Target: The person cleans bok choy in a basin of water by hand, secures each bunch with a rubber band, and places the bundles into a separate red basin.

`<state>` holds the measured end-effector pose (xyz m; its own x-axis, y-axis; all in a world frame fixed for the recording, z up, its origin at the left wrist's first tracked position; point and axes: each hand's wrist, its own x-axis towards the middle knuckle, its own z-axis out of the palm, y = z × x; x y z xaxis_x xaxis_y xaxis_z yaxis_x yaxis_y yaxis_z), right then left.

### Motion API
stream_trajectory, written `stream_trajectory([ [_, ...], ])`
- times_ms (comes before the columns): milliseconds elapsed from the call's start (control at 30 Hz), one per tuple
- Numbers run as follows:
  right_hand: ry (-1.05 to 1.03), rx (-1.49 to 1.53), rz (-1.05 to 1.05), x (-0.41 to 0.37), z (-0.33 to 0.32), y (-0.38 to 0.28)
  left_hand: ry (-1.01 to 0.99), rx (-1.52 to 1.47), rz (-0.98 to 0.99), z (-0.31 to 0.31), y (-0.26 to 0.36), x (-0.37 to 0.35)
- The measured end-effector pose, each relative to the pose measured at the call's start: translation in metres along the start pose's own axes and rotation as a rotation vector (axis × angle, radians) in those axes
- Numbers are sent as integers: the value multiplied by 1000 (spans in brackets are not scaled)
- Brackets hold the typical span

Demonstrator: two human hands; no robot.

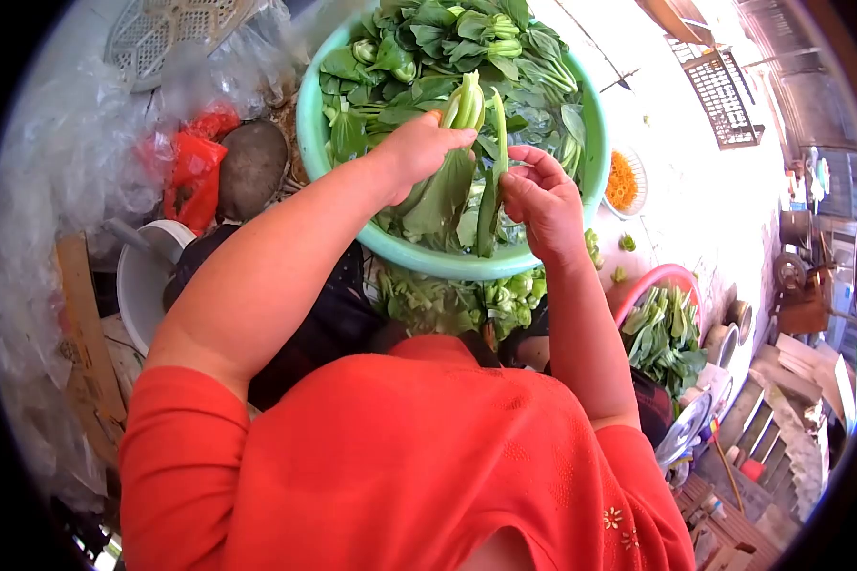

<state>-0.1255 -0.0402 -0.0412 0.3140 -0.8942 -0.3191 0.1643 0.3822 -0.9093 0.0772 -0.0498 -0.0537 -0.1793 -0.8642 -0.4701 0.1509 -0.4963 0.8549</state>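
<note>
My left hand (421,152) is closed round a head of bok choy (464,109), its pale stems upward and its leaves hanging down. In my right hand (543,200), thumb and fingers pinch a single bok choy leaf (490,211) with a long pale stalk, apart from the head. Both hands are over a large green basin (596,124). Many more bok choy (428,43) lie in the basin, with water showing among the leaves near my hands.
Below the basin lies a heap of cut greens (514,303). A red-rimmed basin (681,276) of leafy greens stands at right, near a small bowl (638,186) with orange shreds. On the left are a white bucket (138,295), a red plastic bag (192,176) and clear plastic sheeting (57,238).
</note>
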Motion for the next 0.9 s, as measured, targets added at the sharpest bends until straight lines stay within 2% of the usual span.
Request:
stream_trajectory([
  [67, 0, -135, -48, -4, 18, -2, -172, -277, -131, 6, 13, -14],
  [167, 69, -270, -205, -4, 29, 13, -247, -293, -73, 10, 7, -12],
  [300, 127, -397, -253, -8, 36, 14, -251, -54, 91, 9, 0, -9],
  [367, 97, -446, -172, -9, 33, 6, -210, -9, 87, 9, 1, -11],
  [433, 90, -302, -59, -9, 26, -13, -169, 35, 82, 9, 7, -13],
  [467, 125, -193, -94, -6, 20, -16, -192, 102, 80, 8, 10, -13],
  [567, 216, -251, -155, 1, 12, -26, -257, 239, 51, 8, 13, -17],
  [633, 131, -417, -141, 4, 13, -29, -299, 308, 23, 11, 12, -18],
  [700, 85, -419, -209, 10, 18, -20, -537, 398, 12, 13, 11, -20],
  [733, 84, -402, -210, 10, 18, -18, -570, 345, -36, 16, 16, -27],
  [800, 81, -382, -205, 9, 20, -17, -581, 355, -5, 14, 13, -22],
  [867, 154, -475, -326, 8, 25, -19, -595, 367, 31, 14, 12, -22],
  [900, 156, -476, -325, 8, 26, -21, -475, 544, 149, 17, 17, -27],
])
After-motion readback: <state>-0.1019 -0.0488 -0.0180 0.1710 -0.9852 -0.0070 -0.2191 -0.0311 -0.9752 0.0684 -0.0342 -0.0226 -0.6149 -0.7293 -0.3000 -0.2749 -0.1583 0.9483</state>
